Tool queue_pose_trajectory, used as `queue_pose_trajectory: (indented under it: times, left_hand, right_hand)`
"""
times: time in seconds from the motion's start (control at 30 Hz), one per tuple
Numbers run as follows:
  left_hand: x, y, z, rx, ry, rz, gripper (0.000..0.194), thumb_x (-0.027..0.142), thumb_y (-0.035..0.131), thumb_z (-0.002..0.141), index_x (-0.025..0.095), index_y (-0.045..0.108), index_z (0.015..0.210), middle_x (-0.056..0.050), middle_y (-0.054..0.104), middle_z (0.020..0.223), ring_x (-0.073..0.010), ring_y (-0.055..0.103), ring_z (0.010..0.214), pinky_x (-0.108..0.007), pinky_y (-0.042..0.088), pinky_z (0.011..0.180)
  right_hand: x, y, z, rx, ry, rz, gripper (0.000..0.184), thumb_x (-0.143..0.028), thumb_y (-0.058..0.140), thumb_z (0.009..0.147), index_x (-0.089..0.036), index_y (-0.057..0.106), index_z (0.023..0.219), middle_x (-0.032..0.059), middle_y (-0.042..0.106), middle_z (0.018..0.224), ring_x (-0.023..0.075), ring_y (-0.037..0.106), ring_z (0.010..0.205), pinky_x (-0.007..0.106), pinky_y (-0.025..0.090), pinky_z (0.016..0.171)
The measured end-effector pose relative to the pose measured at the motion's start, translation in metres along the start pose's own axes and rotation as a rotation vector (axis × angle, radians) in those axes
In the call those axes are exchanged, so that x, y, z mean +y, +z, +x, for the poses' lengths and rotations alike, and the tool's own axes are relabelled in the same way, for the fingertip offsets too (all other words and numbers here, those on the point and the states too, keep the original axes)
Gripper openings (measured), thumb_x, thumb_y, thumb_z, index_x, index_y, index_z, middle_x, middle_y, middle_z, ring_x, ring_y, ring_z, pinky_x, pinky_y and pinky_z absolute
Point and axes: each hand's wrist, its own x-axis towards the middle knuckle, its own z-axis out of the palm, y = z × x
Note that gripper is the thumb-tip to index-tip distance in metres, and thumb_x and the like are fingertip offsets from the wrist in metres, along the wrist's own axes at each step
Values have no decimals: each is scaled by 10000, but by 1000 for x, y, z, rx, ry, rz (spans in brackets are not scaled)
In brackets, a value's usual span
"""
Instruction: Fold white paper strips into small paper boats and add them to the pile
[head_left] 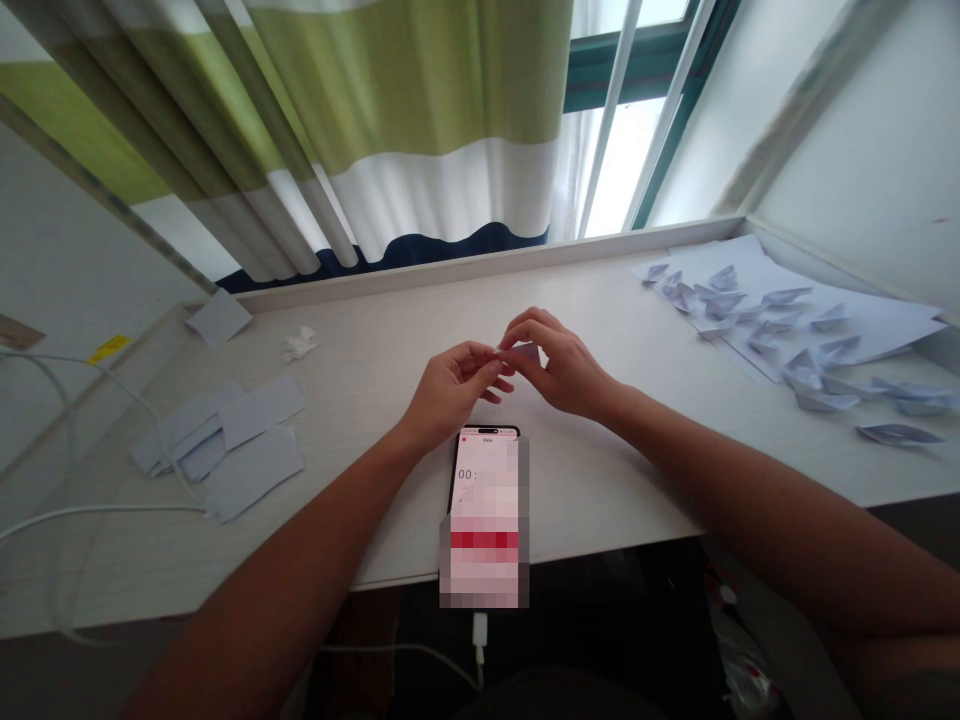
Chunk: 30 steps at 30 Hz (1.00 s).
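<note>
While the left hand [448, 388] and right hand [564, 366] are together pinching a small paper piece [529, 352] just beyond the phone [487, 456], paper boats [804, 371] are lying to the phone's far right, on and beside white sheets [892, 322]; left of the phone, paper slips [259, 472] are resting on the bench [390, 325], with crumpled paper [300, 345] lying farther back.

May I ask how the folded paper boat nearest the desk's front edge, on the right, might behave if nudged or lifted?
The paper boat is probably light, being folded paper, so a nudge would likely slide it. Its thin-looking walls may crumple under a firm pinch, though the folds should keep it stiffer than the loose sheets at left.
</note>
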Motion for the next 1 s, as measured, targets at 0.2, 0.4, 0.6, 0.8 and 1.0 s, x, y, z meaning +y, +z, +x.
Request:
queue_pose_trajectory:
  times: [0.2, 0.4, 0.6, 0.8, 1.0]
  left_hand:
    - [0, 0, 1, 89, -25, -148, 360, 409, 917, 842, 148, 768, 1041, -92, 850, 979, -245, 832, 935, -364, 674, 814]
    - [-1, -3, 3, 121, -4, -187, 402, 395, 989, 753, 151, 800, 1011, -83, 854, 975, -237, 823, 952, -368, 682, 839]
    - [-3, -6, 4, 121, 36, -125, 322, 392, 940, 812, 151, 793, 967, -78, 847, 933, -223, 823, 916, -357, 679, 824]
    - [3, -6, 3, 113, 16, -101, 198, 289, 867, 835, 166, 776, 959, -60, 837, 898, -220, 825, 882, -357, 667, 810]
    - [5, -9, 3, 140, -12, -46, 139, 210, 797, 825, 173, 766, 955, -50, 822, 833, -201, 803, 791, -321, 636, 719]
  right_hand:
    - [0, 2, -1, -67, 100, 126, 95, -318, 688, 1041, -231, 696, 1002, 61, 694, 1040, 224, 683, 946, 447, 635, 867]
    - [-1, -2, 0, -65, 125, 214, 107, -310, 689, 1040, -230, 759, 1051, 66, 723, 1064, 222, 716, 981, 445, 641, 881]
    - [-5, -5, 2, -113, 178, 274, 168, -391, 733, 1020, -235, 765, 1072, 62, 775, 1069, 239, 728, 1010, 498, 604, 974]
    - [4, -1, 2, -72, 441, 527, 326, -476, 803, 943, -192, 736, 1088, 86, 780, 1102, 230, 726, 1030, 459, 598, 971]
    - [2, -2, 3, -153, 544, 669, 327, -401, 848, 884, -177, 764, 1106, 88, 797, 1102, 221, 740, 994, 427, 589, 930]
